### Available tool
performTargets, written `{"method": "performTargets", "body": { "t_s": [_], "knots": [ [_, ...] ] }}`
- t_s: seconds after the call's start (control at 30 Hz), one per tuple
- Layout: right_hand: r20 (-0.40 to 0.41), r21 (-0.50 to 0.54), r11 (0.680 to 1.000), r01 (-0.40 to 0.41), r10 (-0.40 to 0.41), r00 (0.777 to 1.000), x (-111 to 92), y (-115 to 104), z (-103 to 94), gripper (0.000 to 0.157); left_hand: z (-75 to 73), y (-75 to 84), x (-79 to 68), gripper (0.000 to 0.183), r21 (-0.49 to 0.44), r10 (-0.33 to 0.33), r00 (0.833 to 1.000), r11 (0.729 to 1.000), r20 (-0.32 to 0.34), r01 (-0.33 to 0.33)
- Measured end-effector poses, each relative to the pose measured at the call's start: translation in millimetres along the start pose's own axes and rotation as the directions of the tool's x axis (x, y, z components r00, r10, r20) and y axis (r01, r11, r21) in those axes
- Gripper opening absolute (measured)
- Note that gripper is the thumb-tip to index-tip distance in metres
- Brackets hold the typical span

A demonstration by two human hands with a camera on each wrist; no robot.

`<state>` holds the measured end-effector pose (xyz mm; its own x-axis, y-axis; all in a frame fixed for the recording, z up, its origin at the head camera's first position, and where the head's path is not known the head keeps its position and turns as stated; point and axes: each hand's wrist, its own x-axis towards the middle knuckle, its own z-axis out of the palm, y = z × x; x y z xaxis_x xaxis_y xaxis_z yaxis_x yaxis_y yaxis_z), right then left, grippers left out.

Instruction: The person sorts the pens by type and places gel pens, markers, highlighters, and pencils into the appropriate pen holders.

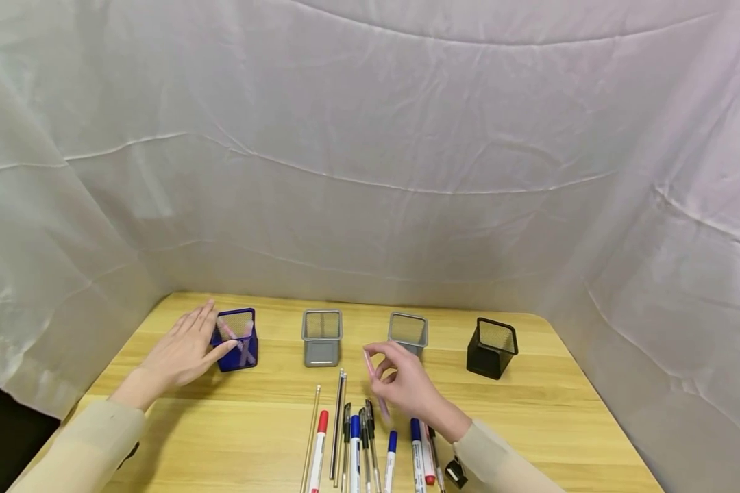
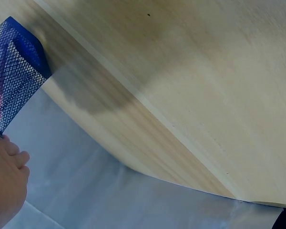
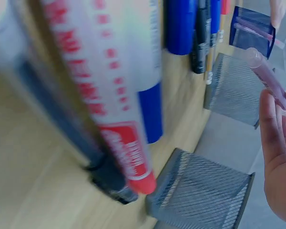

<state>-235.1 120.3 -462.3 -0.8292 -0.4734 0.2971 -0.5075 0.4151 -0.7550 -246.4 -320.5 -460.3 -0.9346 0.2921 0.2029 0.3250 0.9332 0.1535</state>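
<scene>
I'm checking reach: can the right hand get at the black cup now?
Probably yes: in the head view no object shows between the right hand and the black cup, though the pink pen in hand may hinder grasping.

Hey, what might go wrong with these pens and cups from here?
The right hand only pinches the pink pen, so it might slip. Its wrist is close to loose markers and could scatter them. The left hand is at the blue mesh cup; an accidental push might tip it.
</scene>
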Motion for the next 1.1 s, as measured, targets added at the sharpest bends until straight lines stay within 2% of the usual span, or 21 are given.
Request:
{"method": "performTargets", "body": {
  "t_s": [0.37, 0.6, 1.1],
  "knots": [
    [-0.088, 0.056, 0.995, 0.082, -0.077, 0.993, 13.3, -18.0, 5.9, 0.060, -1.0, 0.6, -0.4, 0.089, 0.008, 0.000, 1.000, 1.000, 0.002, 0.000],
    [-0.124, 0.147, 0.984, 0.104, -0.086, 0.989, 25.1, -30.3, 13.7, 0.059, -1.4, 0.7, -2.9, 0.090, 0.007, -0.009, 1.000, 1.000, 0.012, 0.009],
    [-0.204, 0.244, 0.958, 0.154, -0.104, 0.973, 54.7, -53.5, 34.5, 0.055, 0.5, 2.6, -3.4, 0.090, 0.010, -0.007, 1.000, 1.000, 0.005, 0.007]
  ]
}}
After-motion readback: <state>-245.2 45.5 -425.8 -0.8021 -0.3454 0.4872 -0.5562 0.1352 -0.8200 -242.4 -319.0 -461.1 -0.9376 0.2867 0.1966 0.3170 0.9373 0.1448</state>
